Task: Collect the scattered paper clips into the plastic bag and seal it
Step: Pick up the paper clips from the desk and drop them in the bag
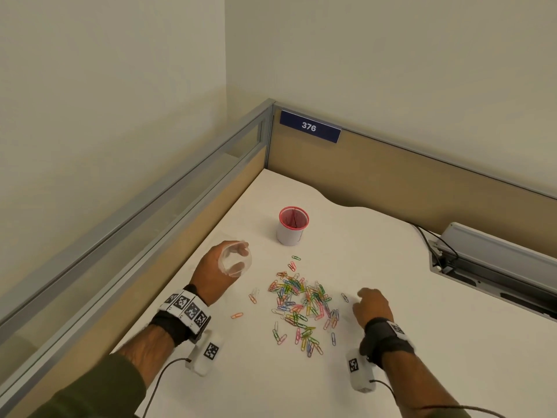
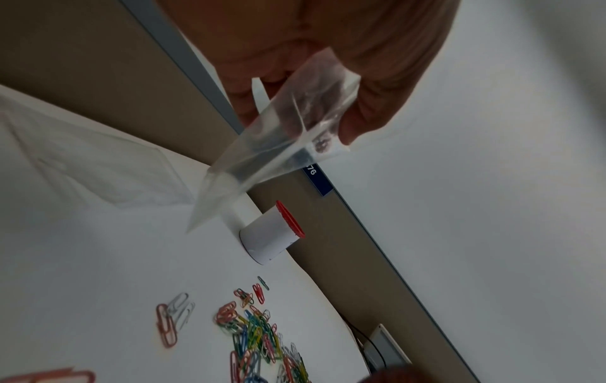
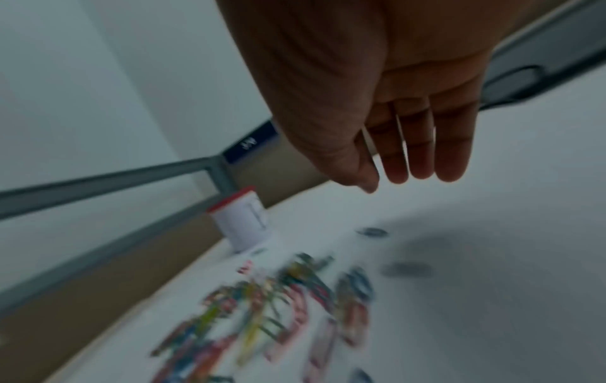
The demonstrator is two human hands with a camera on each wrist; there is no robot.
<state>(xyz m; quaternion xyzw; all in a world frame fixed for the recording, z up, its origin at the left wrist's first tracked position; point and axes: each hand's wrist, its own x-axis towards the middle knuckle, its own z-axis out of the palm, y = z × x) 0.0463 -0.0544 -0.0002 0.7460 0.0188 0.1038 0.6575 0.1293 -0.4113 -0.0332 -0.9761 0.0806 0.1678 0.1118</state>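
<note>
Several coloured paper clips [image 1: 301, 306] lie scattered in a loose heap on the white table [image 1: 391, 282]; the heap also shows in the left wrist view [image 2: 259, 334] and, blurred, in the right wrist view [image 3: 279, 305]. My left hand [image 1: 217, 267] holds a small clear plastic bag [image 1: 236, 262] above the table, left of the heap, its mouth held open. In the left wrist view the bag [image 2: 279, 140] hangs from the fingers and looks empty. My right hand [image 1: 372, 306] hovers at the heap's right edge, fingers straight and loose [image 3: 423, 155], holding nothing.
A white cup with a red rim [image 1: 292, 226] stands behind the heap. Tan partition walls [image 1: 391, 164] close the table's left and back sides. A cable tray with wires [image 1: 482, 260] sits at the right. Single clips [image 1: 237, 315] lie apart on the left.
</note>
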